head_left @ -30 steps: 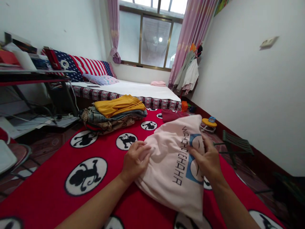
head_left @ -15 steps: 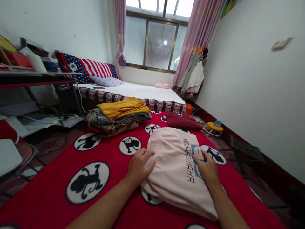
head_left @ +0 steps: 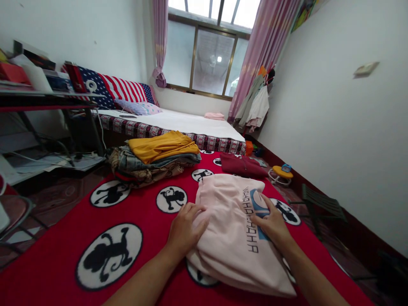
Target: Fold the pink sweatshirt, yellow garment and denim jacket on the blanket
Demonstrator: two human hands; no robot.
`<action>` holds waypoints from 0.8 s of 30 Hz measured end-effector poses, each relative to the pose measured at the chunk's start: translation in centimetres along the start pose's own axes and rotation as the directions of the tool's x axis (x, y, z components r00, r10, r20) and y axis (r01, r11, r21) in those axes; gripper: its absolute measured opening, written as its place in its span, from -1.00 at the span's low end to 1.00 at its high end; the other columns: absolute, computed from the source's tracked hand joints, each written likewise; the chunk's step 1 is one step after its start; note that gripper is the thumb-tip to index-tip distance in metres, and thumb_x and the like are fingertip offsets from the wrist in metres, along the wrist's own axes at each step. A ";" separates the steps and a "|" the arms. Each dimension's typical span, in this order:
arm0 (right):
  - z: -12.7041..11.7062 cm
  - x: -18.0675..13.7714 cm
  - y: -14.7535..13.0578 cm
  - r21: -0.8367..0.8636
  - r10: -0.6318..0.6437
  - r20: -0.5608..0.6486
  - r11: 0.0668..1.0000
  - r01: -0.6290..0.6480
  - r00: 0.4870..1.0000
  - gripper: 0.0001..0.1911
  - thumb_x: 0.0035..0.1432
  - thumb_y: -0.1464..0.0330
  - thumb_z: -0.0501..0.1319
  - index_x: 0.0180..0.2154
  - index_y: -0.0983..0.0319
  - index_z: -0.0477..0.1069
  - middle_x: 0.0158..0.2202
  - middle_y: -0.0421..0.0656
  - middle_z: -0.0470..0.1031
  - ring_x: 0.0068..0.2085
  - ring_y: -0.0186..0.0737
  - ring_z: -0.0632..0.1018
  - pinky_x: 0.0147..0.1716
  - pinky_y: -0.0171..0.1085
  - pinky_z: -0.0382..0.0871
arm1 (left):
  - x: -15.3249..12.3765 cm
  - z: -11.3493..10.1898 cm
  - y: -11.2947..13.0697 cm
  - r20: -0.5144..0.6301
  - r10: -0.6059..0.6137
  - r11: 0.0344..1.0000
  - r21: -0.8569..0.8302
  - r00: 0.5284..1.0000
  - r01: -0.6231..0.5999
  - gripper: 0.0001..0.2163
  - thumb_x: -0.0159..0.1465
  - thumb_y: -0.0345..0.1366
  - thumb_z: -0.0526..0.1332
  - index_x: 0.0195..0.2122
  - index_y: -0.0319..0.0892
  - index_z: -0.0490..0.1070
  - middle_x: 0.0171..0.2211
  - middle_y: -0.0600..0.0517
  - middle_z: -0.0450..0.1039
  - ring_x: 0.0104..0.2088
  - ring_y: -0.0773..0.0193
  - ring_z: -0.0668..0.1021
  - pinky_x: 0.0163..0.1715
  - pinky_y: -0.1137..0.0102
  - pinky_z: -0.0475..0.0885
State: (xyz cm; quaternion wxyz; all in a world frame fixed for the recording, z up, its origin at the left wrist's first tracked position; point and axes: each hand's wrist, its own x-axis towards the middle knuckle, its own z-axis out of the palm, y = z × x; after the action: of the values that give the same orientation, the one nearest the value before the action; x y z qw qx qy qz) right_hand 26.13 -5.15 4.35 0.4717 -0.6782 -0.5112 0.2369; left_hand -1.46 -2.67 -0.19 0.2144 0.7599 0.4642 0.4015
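**Both hands flat on a folded pink top**

The pink top (head_left: 228,229) lay folded on the red blanket (head_left: 140,212), directly in front of the person and between the two forearms. The left hand (head_left: 185,227) rested on the top's left edge, its fingers stretched out and laid over the fabric rather than closed around it. The right hand (head_left: 270,223) lay on the right side, palm down with the fingers extended, the fingertips touching the dark lettering and the blue print (the letters ran lengthwise up the cloth). Neither hand pinched or lifted the fabric; the top sat beneath both palms, bulging slightly between them.

Beyond the top lay a dark red garment (head_left: 242,165), just apart from it. To the far left stood a stack of folded clothes (head_left: 153,159) with a yellow piece uppermost.
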 end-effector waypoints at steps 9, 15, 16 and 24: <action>-1.3 13.7 -14.0 -0.064 -0.363 0.025 0.929 0.364 0.931 -0.31 -0.35 0.48 0.32 -0.02 0.33 0.50 -0.25 -0.16 0.58 -0.28 -0.14 0.56 -0.21 -0.19 0.45 | -0.2 0.0 -0.7 -0.022 -0.082 0.990 -0.116 0.996 0.078 -0.66 0.37 -0.08 0.03 0.05 -0.10 0.39 0.15 -0.11 0.25 0.11 0.07 0.41 0.09 0.12 0.38; -1.2 22.9 -19.9 -0.226 -0.524 -0.038 0.834 0.503 0.851 -0.31 -0.23 0.55 0.34 0.06 0.34 0.43 -0.13 -0.11 0.56 -0.21 -0.19 0.52 -0.15 -0.22 0.43 | -0.6 0.1 -0.9 -0.031 -0.088 0.991 -0.104 0.996 0.084 -0.70 0.36 -0.16 0.04 -0.01 -0.13 0.43 0.16 -0.15 0.24 0.09 0.07 0.45 0.09 0.12 0.40; -1.9 24.2 -19.7 -0.260 -0.529 -0.071 0.829 0.496 0.846 -0.30 -0.19 0.54 0.34 0.10 0.34 0.39 -0.07 -0.08 0.54 -0.17 -0.20 0.52 -0.12 -0.24 0.42 | -0.5 0.2 -0.9 -0.030 -0.087 0.992 -0.091 0.996 0.084 -0.71 0.35 -0.18 0.04 -0.01 -0.12 0.44 0.16 -0.15 0.24 0.09 0.07 0.45 0.09 0.12 0.41; -2.2 26.2 -5.0 -0.792 -0.240 -0.108 0.608 0.063 0.965 -0.24 -0.02 0.19 0.40 0.21 0.21 0.29 0.19 0.20 0.29 0.18 0.36 0.32 0.03 0.26 0.24 | -0.3 0.9 -0.6 0.027 -0.103 0.991 0.087 0.994 0.101 -0.74 0.26 -0.26 0.15 -0.03 -0.05 0.45 0.16 -0.11 0.27 0.05 0.01 0.47 0.03 0.07 0.43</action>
State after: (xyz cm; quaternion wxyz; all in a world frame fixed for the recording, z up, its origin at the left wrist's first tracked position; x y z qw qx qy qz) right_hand 35.15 18.17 13.95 0.1976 -0.7899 -0.5679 -0.1204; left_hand -1.14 -2.55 -1.28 0.2089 0.7498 0.5159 0.3577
